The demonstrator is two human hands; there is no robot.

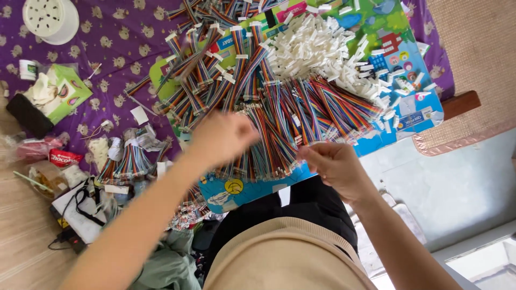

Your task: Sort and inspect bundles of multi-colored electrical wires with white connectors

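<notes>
A big heap of rainbow ribbon cables (290, 113) lies on a colourful picture board (408, 115) on my lap. Behind it is a pile of small white plastic connectors (317, 48). My left hand (223, 138) is blurred and hovers over the near left part of the cable heap; its grip cannot be made out. My right hand (334, 165) sits at the board's near edge, with thumb and fingers pinched together on the loose end of a ribbon cable. A blurred cable (183, 62) streaks across the far left of the heap.
A purple patterned cloth (123, 37) covers the surface to the left, holding a white round perforated lid (45, 19), a green tissue box (67, 91), a smaller cable bundle (126, 161), snack wrappers (62, 158) and a black charger (72, 236). A woven mat (473, 64) lies to the right.
</notes>
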